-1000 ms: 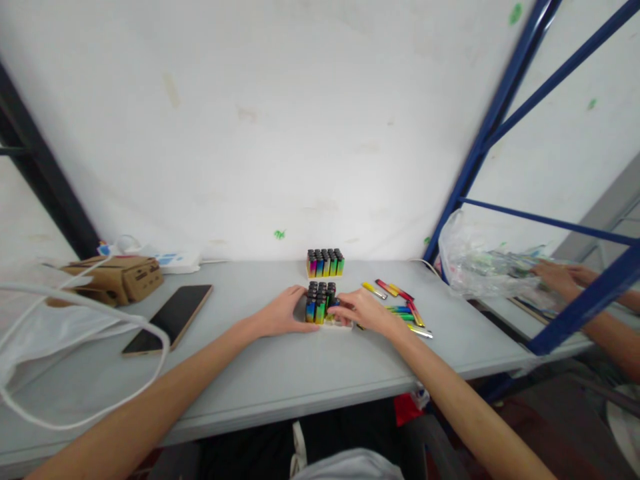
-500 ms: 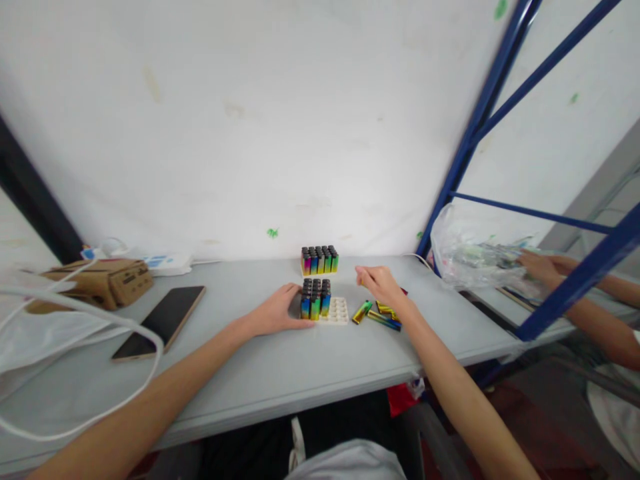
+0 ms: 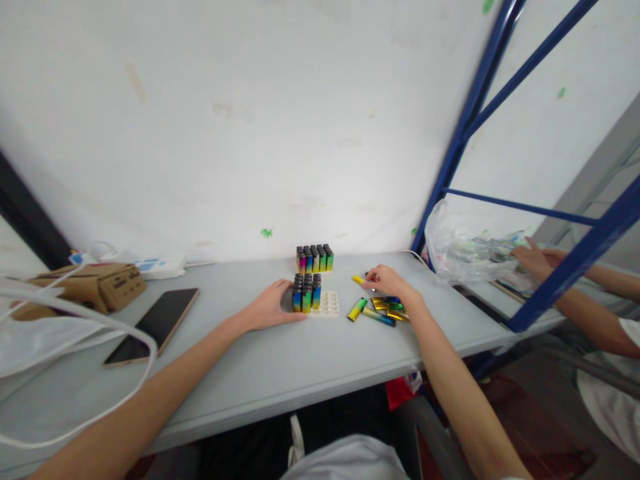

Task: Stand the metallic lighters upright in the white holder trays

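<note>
My left hand (image 3: 270, 305) curves around the left side of a white tray (image 3: 329, 304), thumb along its front edge and fingers at the back. Several rainbow-coloured lighters (image 3: 306, 293) with black tops stand upright in the tray's left part, while the holes on its right show bare. Over the table to the right, my right hand (image 3: 387, 280) pinches a yellow lighter (image 3: 359, 279), whose end points left out of the fingers. Just below that hand lies a loose pile of shiny lighters (image 3: 380, 315), partly hidden by the wrist.
Behind the tray stands a second block of upright lighters (image 3: 315, 258). At left are a phone (image 3: 154, 327), a cardboard box (image 3: 100, 283) and a white cable (image 3: 148, 373). A blue metal frame (image 3: 453, 157) rises at right, near a plastic bag (image 3: 457, 250) and another person's hands (image 3: 533, 259).
My right hand has turned, so the yellow lighter in its fingers now shows clearly. More of the loose pile is visible. My left hand stays at the tray; the view has shifted slightly.
</note>
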`<action>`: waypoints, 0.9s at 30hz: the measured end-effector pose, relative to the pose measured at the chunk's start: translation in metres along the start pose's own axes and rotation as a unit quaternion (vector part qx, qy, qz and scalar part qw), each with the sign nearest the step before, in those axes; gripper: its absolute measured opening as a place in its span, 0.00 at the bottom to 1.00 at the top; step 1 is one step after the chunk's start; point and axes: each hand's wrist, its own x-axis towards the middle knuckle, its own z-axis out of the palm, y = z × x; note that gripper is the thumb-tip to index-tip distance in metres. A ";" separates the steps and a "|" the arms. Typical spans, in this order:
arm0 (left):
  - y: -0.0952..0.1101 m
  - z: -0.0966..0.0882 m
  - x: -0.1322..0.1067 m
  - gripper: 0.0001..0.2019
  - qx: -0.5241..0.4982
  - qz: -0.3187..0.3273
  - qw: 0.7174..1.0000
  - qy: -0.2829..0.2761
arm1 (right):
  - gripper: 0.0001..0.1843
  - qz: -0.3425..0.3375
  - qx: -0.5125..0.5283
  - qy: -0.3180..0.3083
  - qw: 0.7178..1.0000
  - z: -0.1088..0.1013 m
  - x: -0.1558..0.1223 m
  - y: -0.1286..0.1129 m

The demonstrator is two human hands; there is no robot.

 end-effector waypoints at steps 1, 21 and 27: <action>0.000 0.000 0.000 0.35 -0.003 -0.001 1.000 0.001 | 0.14 -0.010 0.007 0.003 1.000 0.001 0.000 -0.001; -0.004 0.003 -0.002 0.34 -0.006 0.009 1.000 -0.007 | 0.36 0.014 0.499 0.043 0.865 0.024 0.008 -0.080; -0.004 0.003 -0.002 0.35 -0.013 0.010 1.000 -0.010 | 0.33 0.031 0.448 0.058 0.892 0.036 0.002 -0.098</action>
